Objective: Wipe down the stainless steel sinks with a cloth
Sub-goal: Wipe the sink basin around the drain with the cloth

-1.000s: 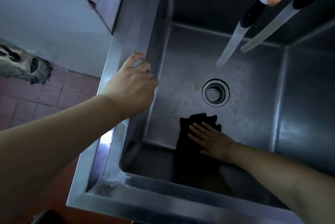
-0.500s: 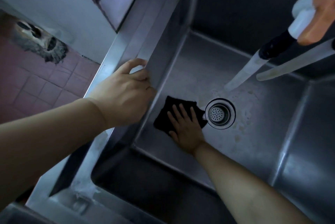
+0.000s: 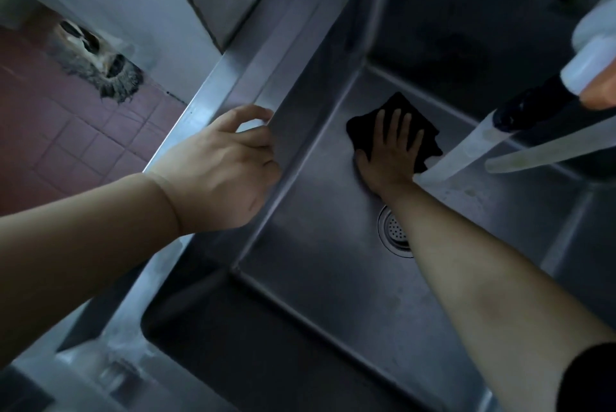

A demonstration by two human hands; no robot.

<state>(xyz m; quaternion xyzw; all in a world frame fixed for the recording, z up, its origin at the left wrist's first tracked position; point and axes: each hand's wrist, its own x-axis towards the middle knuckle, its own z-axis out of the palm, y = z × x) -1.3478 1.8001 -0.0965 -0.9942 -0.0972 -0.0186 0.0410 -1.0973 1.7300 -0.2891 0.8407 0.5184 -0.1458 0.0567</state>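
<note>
Stainless steel sink [image 3: 333,295], deep and dimly lit, fills the view beside a floor of reddish tiles [image 3: 66,145]. A person's right hand [image 3: 390,158], fingers straight and spread, presses a black cloth [image 3: 373,125] flat against the basin floor near the far wall, beyond the drain strainer [image 3: 393,231] (partly hidden by the forearm). The left hand [image 3: 220,171] grips the sink's left rim, fingers curled over its edge. Two pale tubes [image 3: 466,155] hang into the basin at right.
</note>
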